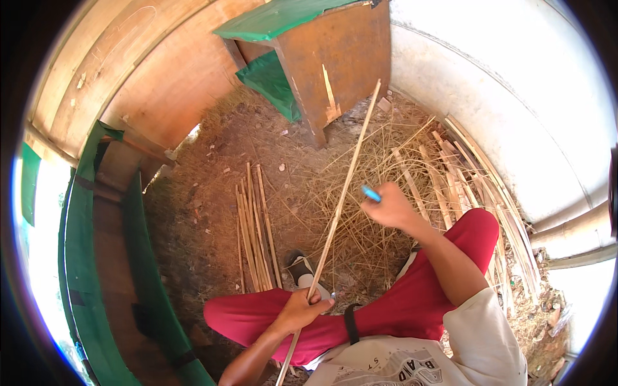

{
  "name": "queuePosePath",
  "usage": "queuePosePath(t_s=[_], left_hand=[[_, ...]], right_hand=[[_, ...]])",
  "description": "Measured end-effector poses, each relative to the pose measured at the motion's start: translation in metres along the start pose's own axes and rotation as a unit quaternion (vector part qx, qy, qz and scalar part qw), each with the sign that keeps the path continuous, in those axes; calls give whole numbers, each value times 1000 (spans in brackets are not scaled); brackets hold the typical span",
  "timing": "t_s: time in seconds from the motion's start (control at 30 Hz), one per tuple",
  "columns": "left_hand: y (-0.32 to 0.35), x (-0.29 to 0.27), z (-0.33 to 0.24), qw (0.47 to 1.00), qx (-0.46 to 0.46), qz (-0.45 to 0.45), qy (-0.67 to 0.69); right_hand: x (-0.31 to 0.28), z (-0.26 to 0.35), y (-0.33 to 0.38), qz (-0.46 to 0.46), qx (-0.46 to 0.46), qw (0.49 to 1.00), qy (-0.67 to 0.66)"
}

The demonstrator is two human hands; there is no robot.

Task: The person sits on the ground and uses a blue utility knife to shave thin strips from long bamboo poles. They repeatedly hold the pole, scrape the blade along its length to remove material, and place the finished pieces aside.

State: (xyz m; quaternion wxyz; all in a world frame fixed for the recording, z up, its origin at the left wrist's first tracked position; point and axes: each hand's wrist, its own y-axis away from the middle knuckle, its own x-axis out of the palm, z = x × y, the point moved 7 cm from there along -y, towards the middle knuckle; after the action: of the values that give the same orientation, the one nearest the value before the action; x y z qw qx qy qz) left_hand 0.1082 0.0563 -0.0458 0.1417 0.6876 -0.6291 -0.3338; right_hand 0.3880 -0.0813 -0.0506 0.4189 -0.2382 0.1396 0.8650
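My left hand (301, 311) is closed around the lower part of a long, thin bamboo strip (337, 212). The strip slants up and away to the right, its far end close to a wooden cabinet. Off to the right of the strip, my right hand (391, 206) grips a light-blue handle (371, 193); the rest of that tool cannot be made out. A small shiny spot shows by the left thumb, too small to name. Both hands are above my legs in red trousers (399, 315), with the right one farther out over the shavings.
Thin shavings (360, 225) cover the ground ahead. A bundle of strips (254, 238) lies left of my shoe (299, 265). Split bamboo pieces (450, 180) lie along the white wall (515, 83). The brown cabinet (341, 58) stands ahead, and a green-covered bench (145, 257) at left.
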Motion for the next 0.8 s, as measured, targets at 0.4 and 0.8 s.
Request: queuePosePath(t_s=[0.4,0.8], left_hand=[[-5,15,-2,992,-109,32,59],[43,21,20,991,-75,109,23]], right_hand=[[41,16,3,19,-57,957,285],[43,-51,-34,-82,13,942,325]])
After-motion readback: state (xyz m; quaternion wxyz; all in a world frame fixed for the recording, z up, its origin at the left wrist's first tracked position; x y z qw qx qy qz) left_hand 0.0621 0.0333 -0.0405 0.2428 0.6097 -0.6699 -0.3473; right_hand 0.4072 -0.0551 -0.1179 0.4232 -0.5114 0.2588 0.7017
